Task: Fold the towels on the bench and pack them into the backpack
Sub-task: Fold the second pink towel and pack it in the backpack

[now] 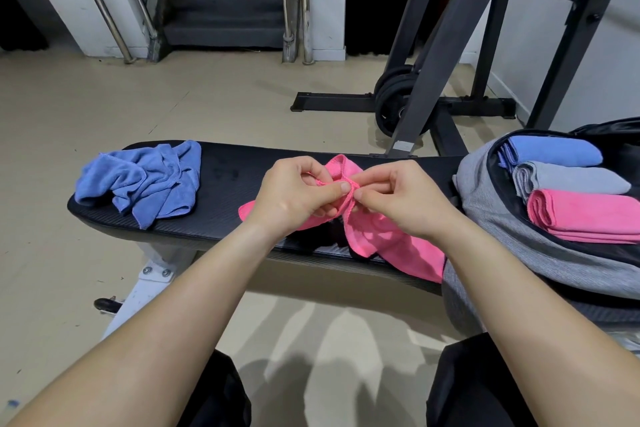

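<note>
Bare forearms ran up from the bottom edge to my 2 hands, which met over the middle of the bench. My left hand [294, 194] and right hand [405, 201] each pinched the stitched hem of the loose pink towel [391, 243] between thumb and fingertips, thumbs almost touching. The rest of its soft, fleecy cloth drooped in crumpled folds onto the black, finely ribbed pad of the weight bench [221, 166]. 1 more loose cloth, the blue towel [145, 177], lay in a rumpled heap at the bench's left end. At the right end the grey woven backpack [502, 229] lay open with 3 neat flat bundles side by side inside: 1 folded blue towel [554, 151], 1 folded grey towel [575, 178] and, nearest me, 1 folded pink towel [588, 215]. That made 5 towels, 2 loose and 3 packed. Behind stood a black steel rack [446, 35] with round weight plates [391, 100] at its foot.
</note>
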Action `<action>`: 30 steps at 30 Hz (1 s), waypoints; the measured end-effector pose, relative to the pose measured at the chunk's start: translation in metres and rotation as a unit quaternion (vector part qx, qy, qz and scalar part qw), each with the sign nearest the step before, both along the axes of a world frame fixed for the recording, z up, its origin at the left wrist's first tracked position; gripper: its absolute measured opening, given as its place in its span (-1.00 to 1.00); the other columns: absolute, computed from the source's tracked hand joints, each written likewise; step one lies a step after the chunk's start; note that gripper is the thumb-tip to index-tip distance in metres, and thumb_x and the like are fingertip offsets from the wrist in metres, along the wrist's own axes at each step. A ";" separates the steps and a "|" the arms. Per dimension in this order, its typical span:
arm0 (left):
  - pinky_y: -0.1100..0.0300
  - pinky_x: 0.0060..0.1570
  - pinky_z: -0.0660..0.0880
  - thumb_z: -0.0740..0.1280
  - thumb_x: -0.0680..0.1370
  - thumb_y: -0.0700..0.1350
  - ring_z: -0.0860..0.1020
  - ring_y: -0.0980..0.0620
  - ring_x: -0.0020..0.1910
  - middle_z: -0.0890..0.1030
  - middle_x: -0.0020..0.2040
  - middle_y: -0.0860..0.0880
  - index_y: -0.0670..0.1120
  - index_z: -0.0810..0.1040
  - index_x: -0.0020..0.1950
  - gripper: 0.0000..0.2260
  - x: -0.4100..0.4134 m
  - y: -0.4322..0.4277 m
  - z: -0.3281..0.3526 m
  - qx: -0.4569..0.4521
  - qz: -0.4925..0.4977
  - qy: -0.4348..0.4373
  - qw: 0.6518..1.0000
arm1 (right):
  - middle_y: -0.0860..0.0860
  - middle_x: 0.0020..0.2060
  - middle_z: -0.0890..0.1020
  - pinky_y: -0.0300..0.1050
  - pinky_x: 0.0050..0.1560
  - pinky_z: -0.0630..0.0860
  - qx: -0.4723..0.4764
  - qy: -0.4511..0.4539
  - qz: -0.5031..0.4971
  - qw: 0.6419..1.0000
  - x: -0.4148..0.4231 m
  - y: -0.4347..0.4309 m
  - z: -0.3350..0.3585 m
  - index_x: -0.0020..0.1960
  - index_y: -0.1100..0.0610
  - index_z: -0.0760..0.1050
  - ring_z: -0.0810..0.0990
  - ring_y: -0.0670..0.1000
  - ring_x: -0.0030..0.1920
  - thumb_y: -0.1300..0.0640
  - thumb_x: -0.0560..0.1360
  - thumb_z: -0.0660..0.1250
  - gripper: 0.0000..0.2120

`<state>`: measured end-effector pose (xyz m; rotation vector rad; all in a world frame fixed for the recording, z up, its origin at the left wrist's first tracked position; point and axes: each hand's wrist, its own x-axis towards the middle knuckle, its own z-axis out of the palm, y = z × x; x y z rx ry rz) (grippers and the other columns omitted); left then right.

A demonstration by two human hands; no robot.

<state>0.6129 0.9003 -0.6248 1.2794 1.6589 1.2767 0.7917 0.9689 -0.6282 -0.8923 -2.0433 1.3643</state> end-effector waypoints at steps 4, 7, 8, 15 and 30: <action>0.09 -0.31 0.64 0.57 0.44 -0.06 0.68 -0.14 -0.38 0.67 -0.39 -0.17 -0.25 0.54 -0.18 -0.69 0.004 -0.002 0.000 -0.002 0.009 0.033 0.999 | 0.02 -0.23 0.74 -0.31 -0.21 0.48 0.004 0.008 0.006 1.000 0.000 -0.002 0.004 -0.03 0.05 0.71 0.66 -0.13 -0.29 0.19 0.50 0.48 -0.92; 0.13 -0.38 0.58 0.55 0.46 -0.02 0.65 -0.11 -0.45 0.66 -0.41 -0.12 -0.22 0.54 -0.20 -0.69 0.005 -0.002 -0.001 -0.002 0.008 0.060 0.998 | -0.03 -0.25 0.75 -0.18 0.00 0.57 0.051 -0.016 -0.018 0.998 0.000 0.001 0.005 -0.09 -0.02 0.69 0.72 -0.13 -0.15 0.19 0.49 0.50 -0.89; 0.16 -0.40 0.54 0.54 0.47 0.00 0.62 -0.08 -0.47 0.65 -0.42 -0.11 -0.20 0.54 -0.21 -0.69 0.005 -0.003 -0.001 0.004 0.004 0.070 0.998 | -0.04 -0.26 0.75 -0.18 0.00 0.57 0.055 -0.020 -0.017 0.998 0.000 0.002 0.006 -0.08 -0.03 0.68 0.71 -0.13 -0.16 0.21 0.50 0.48 -0.87; 0.11 -0.35 0.41 0.38 0.53 0.20 0.46 0.11 -0.43 0.54 -0.45 0.09 0.06 0.57 -0.21 -0.75 -0.001 -0.009 -0.001 -0.006 0.006 0.262 0.965 | -0.08 -0.30 0.66 -0.13 -0.14 0.47 0.158 -0.127 -0.070 0.977 -0.007 0.021 0.039 -0.09 0.06 0.66 0.56 -0.17 -0.31 0.20 0.53 0.37 -0.89; 0.15 -0.29 0.48 0.31 0.50 0.09 0.57 0.04 -0.21 0.59 -0.29 0.13 0.10 0.60 -0.18 -0.87 0.014 -0.039 0.052 -0.013 -0.003 0.407 0.913 | 0.09 0.03 0.63 0.03 0.01 0.55 0.357 -0.224 -0.203 0.884 -0.015 0.045 0.203 0.07 0.09 0.57 0.59 0.13 0.01 0.17 0.60 0.20 -0.83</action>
